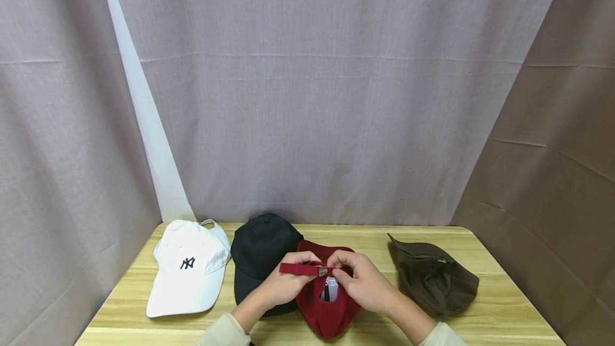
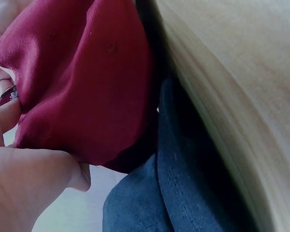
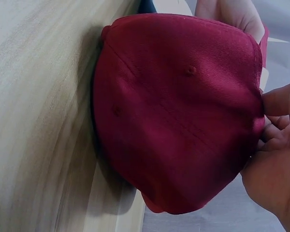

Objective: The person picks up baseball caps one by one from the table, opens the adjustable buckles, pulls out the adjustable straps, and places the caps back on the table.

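A dark red baseball cap [image 1: 331, 314] is between both hands over the table, its back opening facing up with a pale label showing inside. My left hand [image 1: 286, 282] pinches the cap's red back strap near the metal buckle [image 1: 323, 271], and the strap's loose end sticks out to the left. From the other side, my right hand [image 1: 362, 282] pinches the strap just right of the buckle. The red crown [image 3: 179, 111] fills the right wrist view, with the right fingertips at its edge. In the left wrist view the left thumb and fingers hold the red fabric [image 2: 82, 87].
A black cap [image 1: 266, 244] lies just left of the red one, partly behind the left hand. Farther left is a white cap [image 1: 192, 266] with a dark NY logo. A dark brown hat [image 1: 434, 279] lies at the right. Grey curtains hang behind the wooden table [image 1: 509, 303].
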Motion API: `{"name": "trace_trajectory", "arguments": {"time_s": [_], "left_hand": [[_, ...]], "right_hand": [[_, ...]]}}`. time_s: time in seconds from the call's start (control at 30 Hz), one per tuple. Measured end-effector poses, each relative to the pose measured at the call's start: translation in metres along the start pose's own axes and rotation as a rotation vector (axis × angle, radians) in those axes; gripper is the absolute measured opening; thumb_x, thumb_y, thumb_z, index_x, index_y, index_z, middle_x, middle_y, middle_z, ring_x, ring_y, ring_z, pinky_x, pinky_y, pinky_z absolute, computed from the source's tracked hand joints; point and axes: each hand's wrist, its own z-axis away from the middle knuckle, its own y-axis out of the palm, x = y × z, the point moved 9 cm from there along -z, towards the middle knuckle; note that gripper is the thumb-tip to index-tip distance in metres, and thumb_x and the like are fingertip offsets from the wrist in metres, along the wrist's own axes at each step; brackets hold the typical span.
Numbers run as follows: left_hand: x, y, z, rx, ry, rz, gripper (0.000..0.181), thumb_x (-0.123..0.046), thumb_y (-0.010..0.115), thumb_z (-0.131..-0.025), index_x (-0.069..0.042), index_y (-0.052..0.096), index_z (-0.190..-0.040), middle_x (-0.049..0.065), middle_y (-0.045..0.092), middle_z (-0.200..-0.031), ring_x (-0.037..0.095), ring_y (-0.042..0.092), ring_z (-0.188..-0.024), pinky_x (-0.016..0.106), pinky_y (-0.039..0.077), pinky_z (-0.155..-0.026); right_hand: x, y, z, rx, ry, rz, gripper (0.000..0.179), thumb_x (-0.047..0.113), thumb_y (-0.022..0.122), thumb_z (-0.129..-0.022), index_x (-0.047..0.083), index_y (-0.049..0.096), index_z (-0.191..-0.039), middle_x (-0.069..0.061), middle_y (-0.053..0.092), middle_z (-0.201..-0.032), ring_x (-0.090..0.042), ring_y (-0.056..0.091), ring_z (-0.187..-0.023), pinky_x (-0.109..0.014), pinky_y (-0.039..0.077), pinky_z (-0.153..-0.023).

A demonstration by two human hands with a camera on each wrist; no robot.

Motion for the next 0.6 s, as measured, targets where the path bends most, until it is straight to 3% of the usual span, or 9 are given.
{"name": "trace_trajectory", "arguments": {"time_s": [0.6], "left_hand": [[-0.0005,0.0024,-0.0001,0.014,-0.011,0.002,0.010,-0.009,0.066,-0.102,-0.004,0.074,-0.104,0.023,0.063,-0.088,0.001,0.051,-0.077,0.017,0.042,-0.071]], "right_hand": [[-0.0007,-0.0014,0.0003,0.009,0.004,-0.078,0.006,0.008,0.069,-0.100,0.014,0.071,-0.098,-0.002,0.068,-0.088,-0.004,0.058,-0.080,-0.023,0.049,-0.073]]}}
